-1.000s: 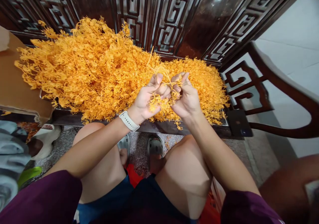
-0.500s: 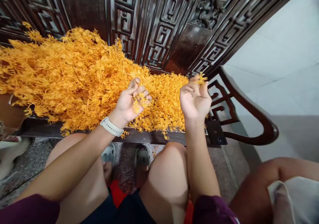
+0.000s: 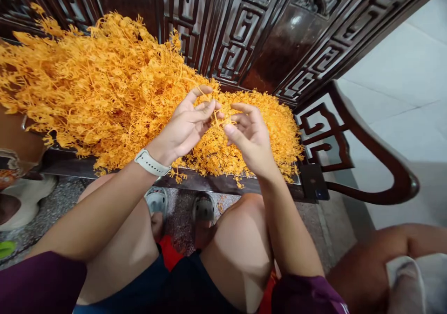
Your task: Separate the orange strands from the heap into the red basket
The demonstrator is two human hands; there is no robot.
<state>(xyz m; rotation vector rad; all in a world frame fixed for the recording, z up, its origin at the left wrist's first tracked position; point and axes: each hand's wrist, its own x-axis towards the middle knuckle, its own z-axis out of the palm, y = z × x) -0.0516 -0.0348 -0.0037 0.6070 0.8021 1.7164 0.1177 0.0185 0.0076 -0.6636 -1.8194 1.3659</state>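
A small orange sprig [image 3: 218, 121], seemingly plastic, is held between my two hands above the bench. My left hand [image 3: 190, 125], with a pale watch strap [image 3: 152, 163] on its wrist, pinches the stem between thumb and fingers. At the other end, the thumb and fingers of my right hand [image 3: 251, 139] close on the sprig's tip. Behind and beneath both hands spreads a big heap of orange sprigs [image 3: 115, 81], longer and taller at the left. Loose shorter pieces [image 3: 275, 123] lie at the right. Whatever sits deeper in my left palm is hidden.
The dark carved wooden bench [image 3: 216, 182] has a tall back [image 3: 272, 58] and a curved armrest [image 3: 387, 156]. A black phone-like object [image 3: 315, 182] lies by the armrest. A cardboard box [image 3: 17, 137] stands left. Another person's leg [image 3: 370, 258] is at right.
My hands have come together over the heap from apart, and the right hand has moved left and down with its sprig piece. The view has shifted slightly.
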